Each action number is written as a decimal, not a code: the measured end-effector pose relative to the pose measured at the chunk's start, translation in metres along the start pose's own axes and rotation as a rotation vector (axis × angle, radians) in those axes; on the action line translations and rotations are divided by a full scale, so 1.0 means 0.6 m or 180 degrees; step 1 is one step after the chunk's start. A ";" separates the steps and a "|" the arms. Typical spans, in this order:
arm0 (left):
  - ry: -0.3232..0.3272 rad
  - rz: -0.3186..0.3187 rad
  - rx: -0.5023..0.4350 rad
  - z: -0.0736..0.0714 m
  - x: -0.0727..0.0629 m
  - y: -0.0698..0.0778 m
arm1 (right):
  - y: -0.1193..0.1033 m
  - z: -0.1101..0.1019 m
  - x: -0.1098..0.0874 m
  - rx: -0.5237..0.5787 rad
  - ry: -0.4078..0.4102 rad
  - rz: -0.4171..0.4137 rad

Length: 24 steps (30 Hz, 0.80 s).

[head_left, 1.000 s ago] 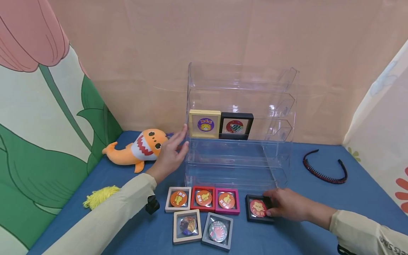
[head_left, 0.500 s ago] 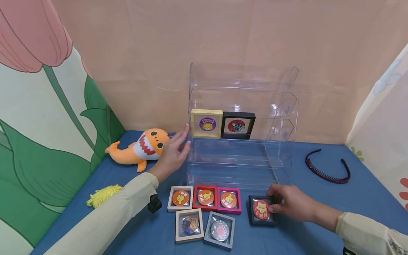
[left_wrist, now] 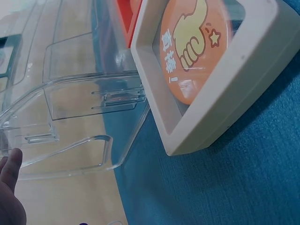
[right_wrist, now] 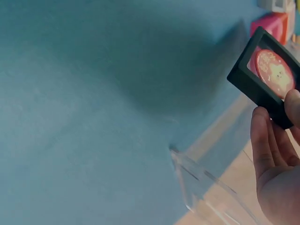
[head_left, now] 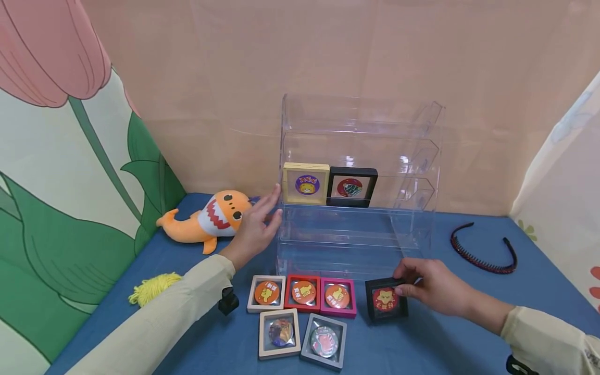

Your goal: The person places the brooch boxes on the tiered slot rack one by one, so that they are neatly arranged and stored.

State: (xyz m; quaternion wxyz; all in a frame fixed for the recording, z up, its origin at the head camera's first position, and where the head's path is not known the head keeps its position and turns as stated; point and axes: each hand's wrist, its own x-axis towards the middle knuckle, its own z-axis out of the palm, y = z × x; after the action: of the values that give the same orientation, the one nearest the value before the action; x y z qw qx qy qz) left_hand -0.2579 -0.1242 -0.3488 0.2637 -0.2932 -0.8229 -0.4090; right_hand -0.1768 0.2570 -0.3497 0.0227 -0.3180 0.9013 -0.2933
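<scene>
My right hand (head_left: pixel 433 286) pinches a black-framed badge case (head_left: pixel 386 300) by its right side, thumb in front and fingers behind. Inside it is a red round badge with a yellow star-like figure; the right wrist view shows the case (right_wrist: pixel 267 75) tilted, over the blue cloth. My left hand (head_left: pixel 253 226) has its fingers extended, fingertips at the left side of a clear acrylic display rack (head_left: pixel 356 224). On one of the rack's tiers stand a cream-framed case (head_left: pixel 307 184) with a purple badge and, beside it, a black-framed case (head_left: pixel 351 186) with a red badge.
In front of the rack lie white (head_left: pixel 266 294), red (head_left: pixel 303 293) and magenta (head_left: pixel 338 297) cases, with beige (head_left: pixel 279 334) and grey (head_left: pixel 324 341) ones nearer. An orange shark plush (head_left: pixel 220 219) and yellow yarn (head_left: pixel 154 288) lie left, a dark headband (head_left: pixel 484 256) right.
The black case has been tilted up from lying flat on the cloth, and my right hand has risen slightly with it. My left hand stays at the rack's side.
</scene>
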 end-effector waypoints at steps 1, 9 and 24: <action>0.0005 0.0000 0.0008 0.000 0.000 0.000 | -0.002 -0.004 0.002 -0.0025 0.0053 0.0002; 0.0033 0.0042 0.0042 0.002 0.000 -0.002 | -0.020 -0.031 0.029 -0.0235 0.0487 0.0061; 0.0026 0.0040 0.0025 -0.001 0.000 0.003 | -0.050 -0.052 0.100 -0.0396 0.1035 -0.0073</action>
State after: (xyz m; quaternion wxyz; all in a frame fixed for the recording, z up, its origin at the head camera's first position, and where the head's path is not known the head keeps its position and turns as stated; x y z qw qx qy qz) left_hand -0.2565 -0.1241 -0.3478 0.2708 -0.2957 -0.8216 -0.4052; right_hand -0.2149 0.2194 -0.2989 -0.1464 -0.2775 0.9058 -0.2848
